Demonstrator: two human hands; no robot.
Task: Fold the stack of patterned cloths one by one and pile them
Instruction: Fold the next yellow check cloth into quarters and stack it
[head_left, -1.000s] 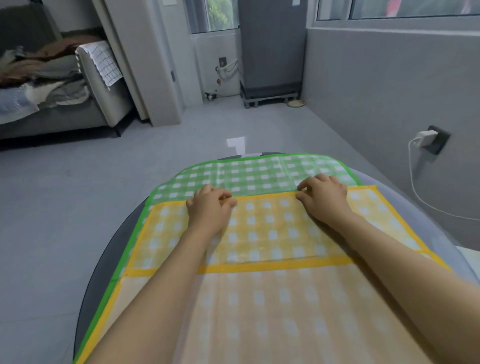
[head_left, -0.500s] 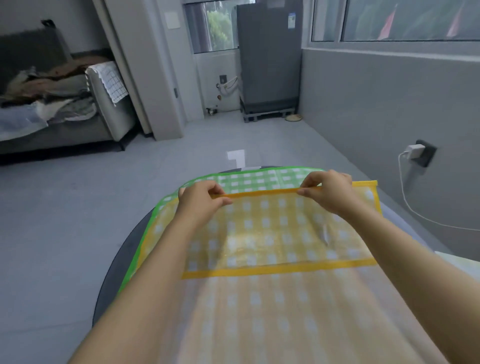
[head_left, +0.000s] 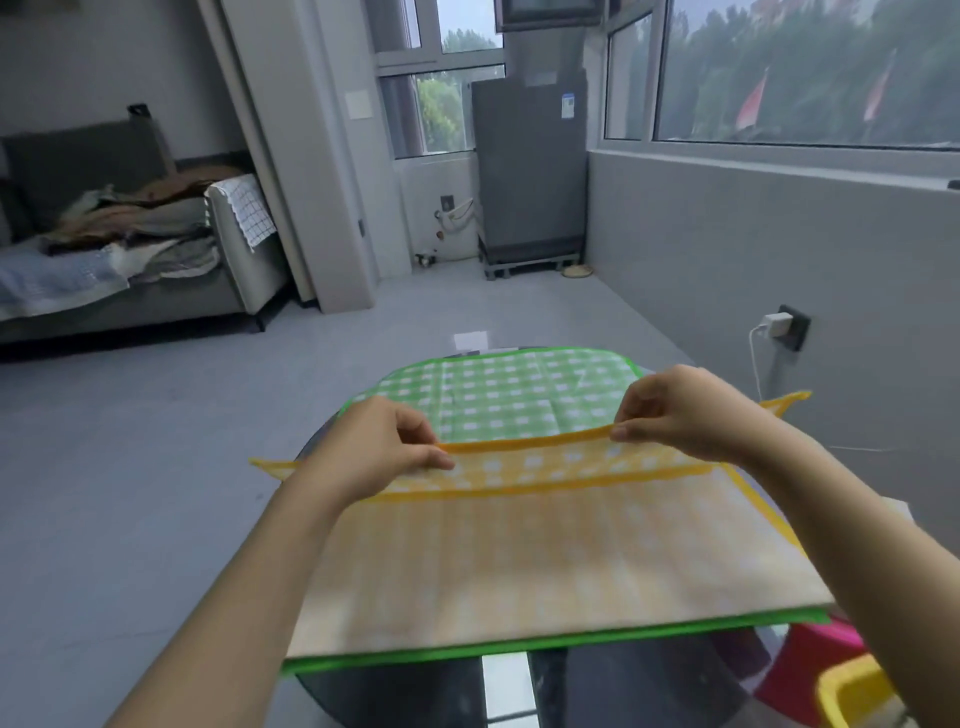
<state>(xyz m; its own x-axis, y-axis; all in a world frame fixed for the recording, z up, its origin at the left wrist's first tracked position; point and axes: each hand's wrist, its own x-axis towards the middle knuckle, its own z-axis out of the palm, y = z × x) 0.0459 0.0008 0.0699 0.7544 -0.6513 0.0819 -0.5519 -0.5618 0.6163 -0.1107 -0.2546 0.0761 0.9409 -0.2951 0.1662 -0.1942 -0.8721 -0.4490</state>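
Both hands, left (head_left: 384, 454) and right (head_left: 680, 410), pinch the yellow cloth's (head_left: 545, 551) far hem, lifting it off the green cloth (head_left: 498, 395) on the table (head_left: 415, 691). Looks thin, light and floppy, so gripping near the corners is probably best.

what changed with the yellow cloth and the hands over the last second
Both hands, left hand and right hand, went from resting on the yellow cloth to pinching its far orange edge, lifting it and drawing it back toward the person. More of the green cloth underneath now shows. The green cloth stayed flat on the dark table.
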